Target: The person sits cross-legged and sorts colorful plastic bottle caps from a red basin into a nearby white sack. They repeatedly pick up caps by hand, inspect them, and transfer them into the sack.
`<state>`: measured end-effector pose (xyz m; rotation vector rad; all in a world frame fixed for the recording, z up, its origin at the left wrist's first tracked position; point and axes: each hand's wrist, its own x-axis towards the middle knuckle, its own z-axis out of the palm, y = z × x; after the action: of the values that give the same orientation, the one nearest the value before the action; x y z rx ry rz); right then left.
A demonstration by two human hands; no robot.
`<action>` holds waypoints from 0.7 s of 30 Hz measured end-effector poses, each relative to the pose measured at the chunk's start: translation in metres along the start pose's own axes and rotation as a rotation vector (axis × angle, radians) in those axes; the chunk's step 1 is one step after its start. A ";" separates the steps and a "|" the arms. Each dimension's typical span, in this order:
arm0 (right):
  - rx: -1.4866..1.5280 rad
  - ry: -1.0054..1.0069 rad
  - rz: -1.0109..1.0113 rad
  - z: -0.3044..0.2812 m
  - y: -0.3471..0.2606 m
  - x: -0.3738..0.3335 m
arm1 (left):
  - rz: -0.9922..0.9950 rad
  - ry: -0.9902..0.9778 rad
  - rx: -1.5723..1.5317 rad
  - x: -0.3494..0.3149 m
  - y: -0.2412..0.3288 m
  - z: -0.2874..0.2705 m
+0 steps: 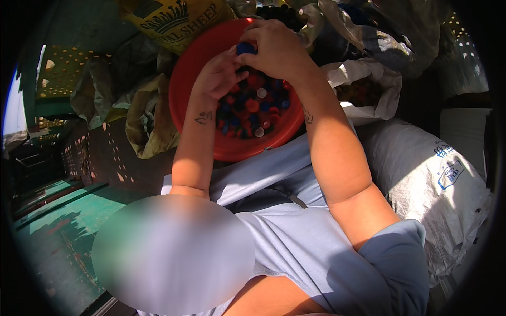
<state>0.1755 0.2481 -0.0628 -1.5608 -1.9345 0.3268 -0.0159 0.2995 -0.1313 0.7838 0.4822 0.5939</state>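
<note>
A round red basin (177, 100) lies beyond my lap, with many small blue, red and white bottle caps (253, 105) in it. Over its far part my two hands meet. My right hand (279, 50) is closed round a dark blue bottle cap (246, 48), thumb below and fingers above it. The fingertips of my left hand (217, 75) press against the left side of this cap, with the palm partly turned up. What lies between the two sets of fingertips, apart from the cap, is hidden.
A yellow printed sack (179, 23) stands behind the basin. To the left are crumpled open sacks (150, 118); to the right, an open white sack (377, 105) with small pieces inside. A full white sack (421, 168) rests beside my right arm. Green worn boards (63, 231) lie at lower left.
</note>
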 end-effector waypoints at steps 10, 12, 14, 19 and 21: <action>0.003 0.009 -0.045 0.005 0.002 -0.001 | -0.050 0.026 -0.113 -0.001 -0.007 0.000; 0.018 -0.014 -0.046 0.005 0.002 -0.001 | -0.104 0.015 -0.176 -0.001 -0.010 -0.001; 0.024 -0.034 -0.044 0.005 0.002 -0.001 | -0.136 -0.001 -0.224 0.000 -0.011 -0.001; 0.036 -0.092 -0.032 0.003 0.001 -0.001 | -0.124 -0.019 -0.189 -0.002 -0.012 0.003; 0.049 -0.137 -0.019 0.003 0.001 -0.001 | -0.061 -0.049 -0.183 -0.004 -0.014 0.003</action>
<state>0.1746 0.2482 -0.0655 -1.5223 -2.0281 0.4798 -0.0128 0.2872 -0.1394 0.6062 0.3995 0.5529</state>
